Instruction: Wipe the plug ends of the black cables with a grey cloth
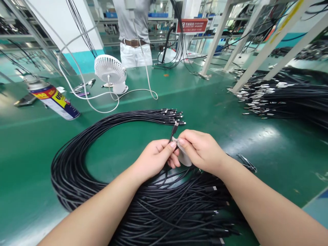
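My left hand (155, 157) pinches a black USB cable (174, 128) just below its plug, which points up and away from me. Close against it, my right hand (203, 148) is closed on a pale grey cloth (185, 158), pressed to the cable near the left fingertips. Part of the cloth hangs down between the hands. Below my hands spreads a large bundle of black cables (164, 208), curving left and round to the far side, where several plug ends (173, 116) lie together. My arms cover part of the bundle.
A spray can (55, 100) and a small white fan (110, 70) with a looping white cord stand at the back left. Metal tweezers (246, 162) lie by my right forearm. More cables (289, 97) are heaped at the right around rack legs. A person (135, 37) stands across the table.
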Tool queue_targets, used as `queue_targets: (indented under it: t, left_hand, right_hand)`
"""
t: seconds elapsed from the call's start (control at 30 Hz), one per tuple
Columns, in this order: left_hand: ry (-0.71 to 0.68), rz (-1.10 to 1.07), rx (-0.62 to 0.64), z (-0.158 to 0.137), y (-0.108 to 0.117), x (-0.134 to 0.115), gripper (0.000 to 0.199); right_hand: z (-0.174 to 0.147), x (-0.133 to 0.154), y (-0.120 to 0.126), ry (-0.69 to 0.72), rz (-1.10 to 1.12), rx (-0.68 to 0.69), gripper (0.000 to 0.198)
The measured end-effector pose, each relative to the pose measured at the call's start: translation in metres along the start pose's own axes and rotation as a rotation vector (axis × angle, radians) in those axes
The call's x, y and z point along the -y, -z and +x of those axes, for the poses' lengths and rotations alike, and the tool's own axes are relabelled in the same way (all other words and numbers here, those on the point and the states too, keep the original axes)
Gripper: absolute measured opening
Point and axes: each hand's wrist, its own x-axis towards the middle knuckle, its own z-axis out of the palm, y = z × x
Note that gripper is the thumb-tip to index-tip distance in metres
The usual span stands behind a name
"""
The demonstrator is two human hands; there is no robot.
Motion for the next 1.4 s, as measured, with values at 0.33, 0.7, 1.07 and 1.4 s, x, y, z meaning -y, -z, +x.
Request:
queue_targets:
  t: [0.33, 0.7, 1.07, 1.4]
  left_hand:
    - [0.011, 0.009, 0.007, 0.0021, 0.0015, 0.0022, 0.048]
    - [-0.004, -0.056, -0.009, -0.0005, 0.0007, -0.0034, 0.039]
    - [-0.01, -0.184, -0.093, 0.0019, 0.0042, -0.0045, 0.032]
    - [0.026, -0.263, -0.09, 0.0022, 0.0041, -0.0046, 0.036]
  right_hand:
    - [-0.0045, -0.0025, -0.0067, 0.035, -0.352, -0.027, 0.026]
    - [-0.0012, -0.0079, 0.0014, -0.12, -0.252, -0.173, 0.02]
    - [-0.0026, -0.0023, 0.0008, -0.133, -0.174, -0.031, 0.017]
    - [-0.003, -0.0011, 0.0004, -0.111, -0.157, -0.102, 0.015]
